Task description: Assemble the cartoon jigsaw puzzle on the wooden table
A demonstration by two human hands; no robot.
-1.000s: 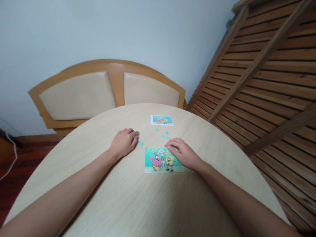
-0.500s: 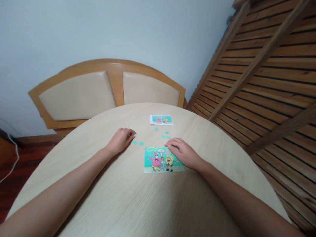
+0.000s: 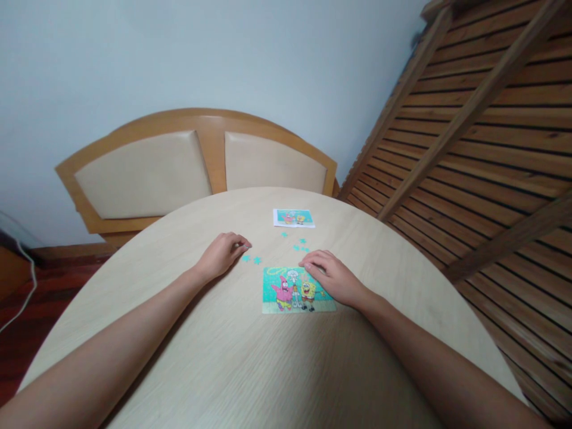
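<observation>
A nearly whole jigsaw puzzle (image 3: pixel 286 292) with pink and yellow cartoon figures on turquoise lies flat on the table. My right hand (image 3: pixel 330 275) rests on its upper right part, fingers loosely bent and nothing visible in them. To the upper left of the puzzle, my left hand (image 3: pixel 223 255) is closed in a pinch at the fingertips on a small puzzle piece, mostly hidden by the fingers. Two loose turquoise pieces (image 3: pixel 257 260) lie just beside the left hand. Several more pieces (image 3: pixel 302 241) are scattered beyond the puzzle, nearer my right hand.
Behind the loose pieces lies a picture card (image 3: pixel 295 218) with the same cartoon scene. The round wooden table (image 3: pixel 214 357) meets a padded headboard-like panel (image 3: pixel 147 173) at its far side. A slatted wooden frame (image 3: pixel 473 137) leans at the right. A white cable hangs at the far left.
My left hand has moved slightly right, its fingertips pinched closer together. My right hand stays at the puzzle. The whole view has shifted very slightly.
</observation>
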